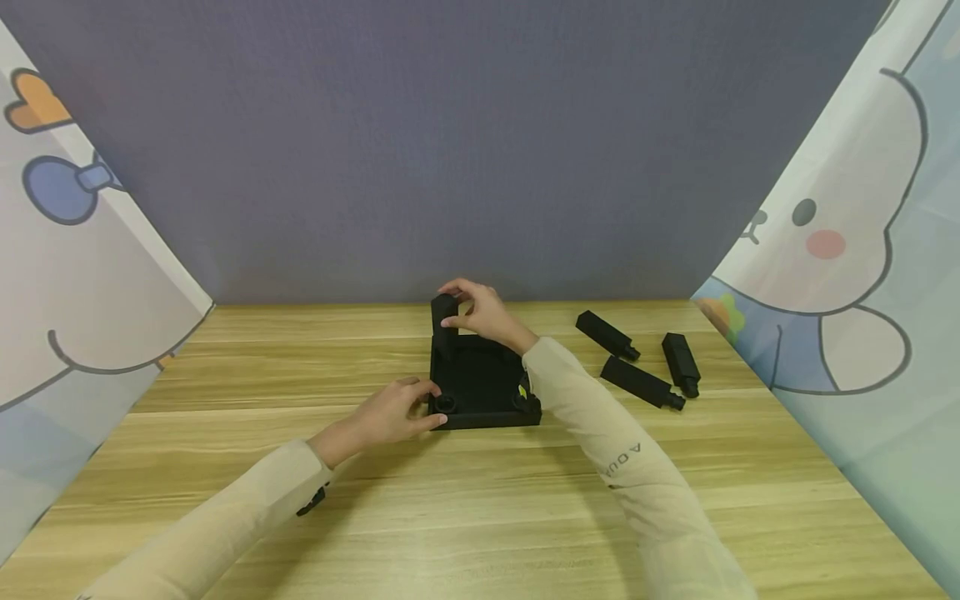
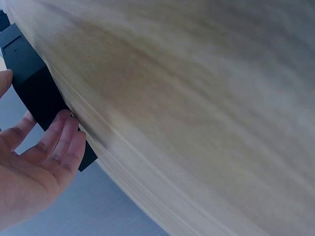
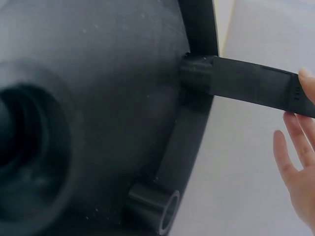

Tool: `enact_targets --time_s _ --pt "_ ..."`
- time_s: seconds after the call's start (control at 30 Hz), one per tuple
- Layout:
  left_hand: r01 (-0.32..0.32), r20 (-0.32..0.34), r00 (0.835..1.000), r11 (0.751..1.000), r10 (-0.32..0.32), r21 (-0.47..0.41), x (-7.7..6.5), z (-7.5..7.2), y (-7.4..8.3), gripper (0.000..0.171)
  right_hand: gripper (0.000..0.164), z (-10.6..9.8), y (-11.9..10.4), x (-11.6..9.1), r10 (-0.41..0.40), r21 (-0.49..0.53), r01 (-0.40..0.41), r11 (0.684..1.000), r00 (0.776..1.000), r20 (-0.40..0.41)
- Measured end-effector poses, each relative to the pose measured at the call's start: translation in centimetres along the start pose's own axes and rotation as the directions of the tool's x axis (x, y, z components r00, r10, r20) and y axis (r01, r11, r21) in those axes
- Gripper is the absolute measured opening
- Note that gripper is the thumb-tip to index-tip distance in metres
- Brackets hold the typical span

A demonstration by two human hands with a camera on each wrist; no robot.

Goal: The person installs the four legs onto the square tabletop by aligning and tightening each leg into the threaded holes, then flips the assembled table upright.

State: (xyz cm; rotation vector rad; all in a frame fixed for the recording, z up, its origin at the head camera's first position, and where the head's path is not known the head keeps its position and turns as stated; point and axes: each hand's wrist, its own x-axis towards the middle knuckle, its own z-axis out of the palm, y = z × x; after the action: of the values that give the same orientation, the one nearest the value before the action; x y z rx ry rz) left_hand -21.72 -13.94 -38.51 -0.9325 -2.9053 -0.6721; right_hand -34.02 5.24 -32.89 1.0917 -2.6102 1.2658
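A black square tabletop [image 1: 483, 379] with a raised rim and round corner sockets lies underside up on the wooden table. At its far left corner a black block-shaped leg [image 1: 444, 321] stands upright. My right hand [image 1: 487, 317] pinches the leg's upper part between thumb and fingers. In the right wrist view the leg's narrow end [image 3: 197, 73] meets the corner socket, and another socket [image 3: 152, 206] shows a bare hole. My left hand [image 1: 390, 411] holds the near left corner, thumb and fingers on its sides; in the left wrist view the fingers [image 2: 64, 142] curl against the dark side wall.
Three more black legs lie to the right: one farther back [image 1: 606, 335], one nearer [image 1: 641, 383] and one at the far right [image 1: 681, 363]. A grey panel [image 1: 465, 150] rises behind the table [image 1: 480, 517]. Printed cloths [image 1: 862, 333] flank both sides.
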Motion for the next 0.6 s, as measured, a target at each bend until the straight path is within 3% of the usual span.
enact_targets --time_s 0.27,0.6 --pt "-0.001 0.004 1.000 1.000 0.001 0.000 -0.04 -0.13 0.05 0.039 0.052 0.52 0.24 -0.09 -0.013 0.002 0.013 1.000 0.999 -0.044" --pt "-0.010 -0.004 1.000 1.000 0.010 -0.002 -0.11 -0.08 -0.01 0.039 0.057 -0.38 0.25 0.31 0.018 0.007 -0.018 1.000 0.998 0.064"
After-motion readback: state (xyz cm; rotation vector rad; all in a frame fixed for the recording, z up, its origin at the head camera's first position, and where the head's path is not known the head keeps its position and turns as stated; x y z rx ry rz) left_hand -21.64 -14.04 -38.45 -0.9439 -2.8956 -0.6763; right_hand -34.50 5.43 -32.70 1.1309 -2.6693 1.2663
